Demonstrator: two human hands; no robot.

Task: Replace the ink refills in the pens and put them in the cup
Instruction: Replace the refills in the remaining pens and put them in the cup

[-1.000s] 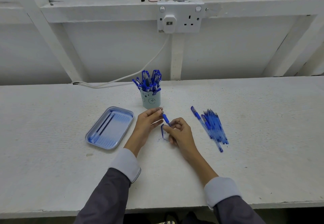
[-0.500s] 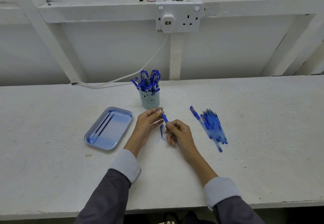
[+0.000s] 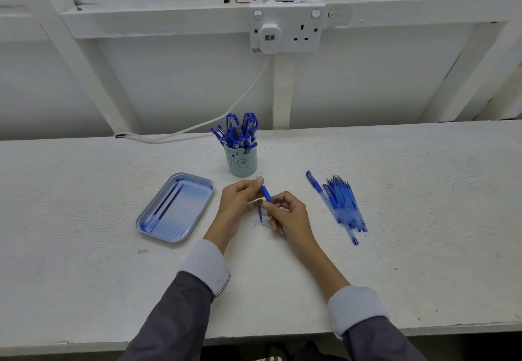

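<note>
Both hands meet low over the table (image 3: 395, 261) on a single pen (image 3: 266, 193). The left hand (image 3: 240, 202) pinches the pen's far end between thumb and fingertips. The right hand (image 3: 289, 216) has its fingers curled in, pinching the near end. Only the pen's blue grip section shows between them, slanting up toward the left hand's fingertips. A thin blue piece (image 3: 261, 216) sits just under the fingers of both hands; I cannot tell whether it is a barrel or a refill.

Just beyond the left hand's fingertips stands the pale cup (image 3: 243, 164) with a bear face, crowded with capped pens (image 3: 240, 132) standing on end. To the left of the left hand, near but apart from it, lies a metal tray (image 3: 195, 199) holding two dark refills (image 3: 166, 205) side by side. To the right of the right hand, apart from it, is a fanned pile of blue refills (image 3: 346, 205). One loose capped pen (image 3: 317, 187) lies along the edge of the pile nearest that hand.

The task looks well along, since the cup is already packed. The two dark refills in the tray are probably old ones pulled out. The pen in hand seems to be mid-swap — either being opened or being closed up, which the view does not settle. What remains, as far as can be seen, is to finish this pen, stand it in the cup, and deal with the loose capped pen by the pile and any others hidden among the refills.
</note>
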